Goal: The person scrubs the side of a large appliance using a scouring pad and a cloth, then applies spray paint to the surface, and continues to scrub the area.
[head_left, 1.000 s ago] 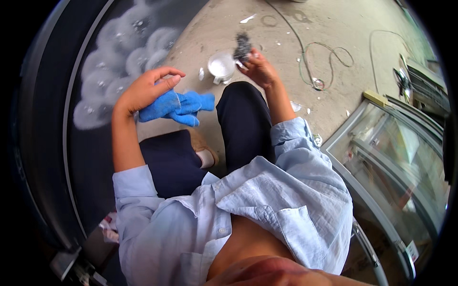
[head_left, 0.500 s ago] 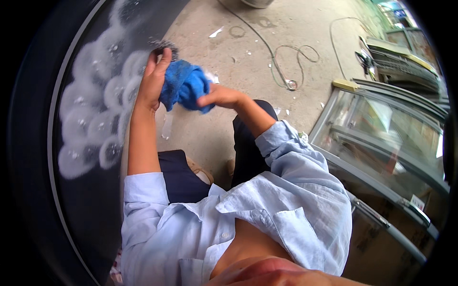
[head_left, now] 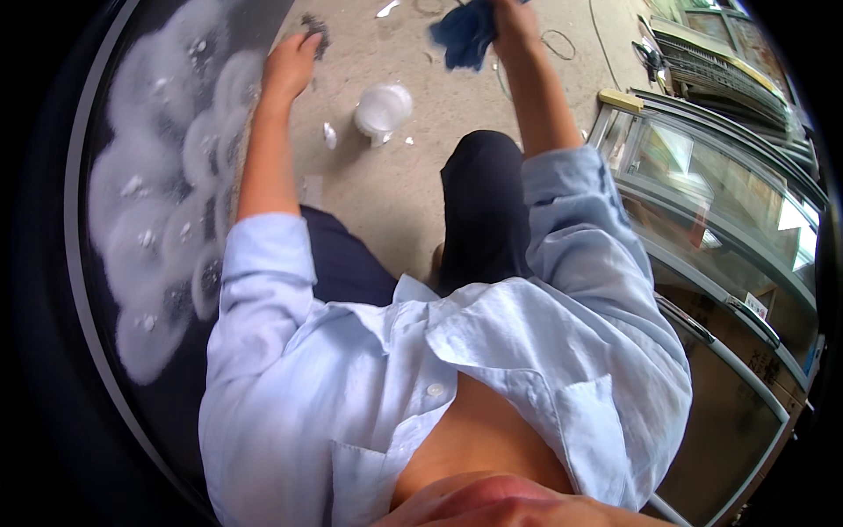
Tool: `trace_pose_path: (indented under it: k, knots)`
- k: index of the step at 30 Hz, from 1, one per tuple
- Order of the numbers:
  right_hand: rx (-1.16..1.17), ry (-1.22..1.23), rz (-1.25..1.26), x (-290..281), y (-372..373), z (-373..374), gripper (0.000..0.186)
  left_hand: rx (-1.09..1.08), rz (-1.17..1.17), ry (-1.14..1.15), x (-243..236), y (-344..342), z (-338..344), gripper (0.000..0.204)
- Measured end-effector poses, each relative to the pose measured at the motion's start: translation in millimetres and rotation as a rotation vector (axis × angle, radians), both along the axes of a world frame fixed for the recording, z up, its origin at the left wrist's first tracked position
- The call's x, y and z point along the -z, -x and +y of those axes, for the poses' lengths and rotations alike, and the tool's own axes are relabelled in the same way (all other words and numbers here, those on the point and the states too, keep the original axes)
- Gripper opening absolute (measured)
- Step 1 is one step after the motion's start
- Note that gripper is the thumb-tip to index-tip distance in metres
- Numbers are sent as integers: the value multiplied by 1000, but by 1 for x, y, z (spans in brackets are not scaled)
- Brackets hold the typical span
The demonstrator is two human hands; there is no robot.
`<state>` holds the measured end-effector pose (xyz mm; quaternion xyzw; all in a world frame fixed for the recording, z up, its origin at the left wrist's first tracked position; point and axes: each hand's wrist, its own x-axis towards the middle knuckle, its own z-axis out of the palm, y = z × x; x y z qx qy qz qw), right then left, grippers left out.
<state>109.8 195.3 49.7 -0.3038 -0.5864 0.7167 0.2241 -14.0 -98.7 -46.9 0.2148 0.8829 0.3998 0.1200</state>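
At the upper left, my left hand (head_left: 291, 67) is closed round a dark, wiry clump (head_left: 315, 37) that looks like steel wool; its fingers are partly hidden. Beside that hand stands a dark panel (head_left: 167, 400) coated with whitish, overlapping circular smears (head_left: 145, 206) and small white lumps. Farther right, at the top edge, my right hand (head_left: 516, 33) grips a blue cloth (head_left: 465, 35), which hangs loosely to the hand's left. The cloth is somewhat blurred, and the two hands are well apart.
A white round tub (head_left: 384, 110) sits on the concrete floor between my arms, with white scraps (head_left: 329, 134) near it. Glazed grey-framed windows (head_left: 694, 176) lean at the right, a yellow block (head_left: 620, 99) on their corner. A thin cable (head_left: 606, 44) runs along the floor.
My right hand has carried the blue cloth away from my left hand, up and to the right. The tub now shows where the cloth covered it. My left hand has moved farther up the view.
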Motion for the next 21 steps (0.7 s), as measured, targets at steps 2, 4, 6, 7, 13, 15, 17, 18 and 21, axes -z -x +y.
trace_pose_path:
  k: [2,4,6,7,13,15,17,18,21]
  knots:
    - [184,-63,113,-11,35,1,25,-3,-5,81,27,11,16,46]
    - [337,17,91,-39,60,-12,26,-3,-60,51,52,0,34,47]
    - [317,56,176,-51,74,-11,23,52,-144,23,58,-8,45,49]
    - [273,107,218,-60,76,-12,21,109,-209,4,55,-10,48,51]
    - [-66,133,438,-113,60,-7,15,236,-266,193,125,11,53,62]
    - [8,80,403,-107,53,4,15,291,-371,295,131,1,65,63]
    - [-45,141,390,-82,71,7,14,160,-280,260,174,-3,42,59]
    - [111,108,379,-86,69,13,14,129,-275,186,159,-30,70,52]
    - [160,342,319,-75,81,36,15,206,-131,79,98,-74,90,36]
